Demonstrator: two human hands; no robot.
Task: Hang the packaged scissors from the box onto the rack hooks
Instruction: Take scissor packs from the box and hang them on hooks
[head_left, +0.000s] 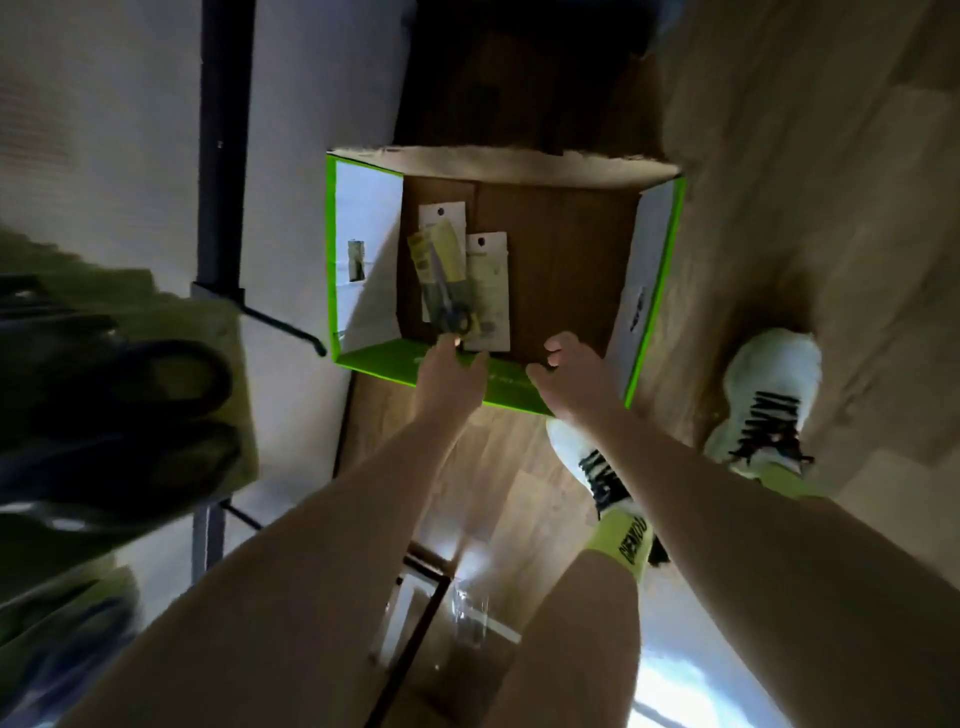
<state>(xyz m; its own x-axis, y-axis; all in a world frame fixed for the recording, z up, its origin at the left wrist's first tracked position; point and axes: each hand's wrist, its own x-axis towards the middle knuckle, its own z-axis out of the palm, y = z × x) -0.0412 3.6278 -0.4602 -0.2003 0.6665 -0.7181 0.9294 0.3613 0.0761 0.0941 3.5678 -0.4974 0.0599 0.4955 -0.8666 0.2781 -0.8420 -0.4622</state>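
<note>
Now | left hand (451, 373) reaching into box (649, 291), fingers touching scissors pack (447, 291); right hand (569, 370) loosely curled, holding nothing

Open green-edged box (447, 374) on floor, three packaged scissors (447, 270) lying flat inside

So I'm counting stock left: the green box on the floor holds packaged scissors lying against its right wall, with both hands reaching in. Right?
Not quite. In the head view the packaged scissors lie toward the left side of the green box, not against its right wall. The rest stands: the box is on the floor, and left hand and right hand reach in.
</note>
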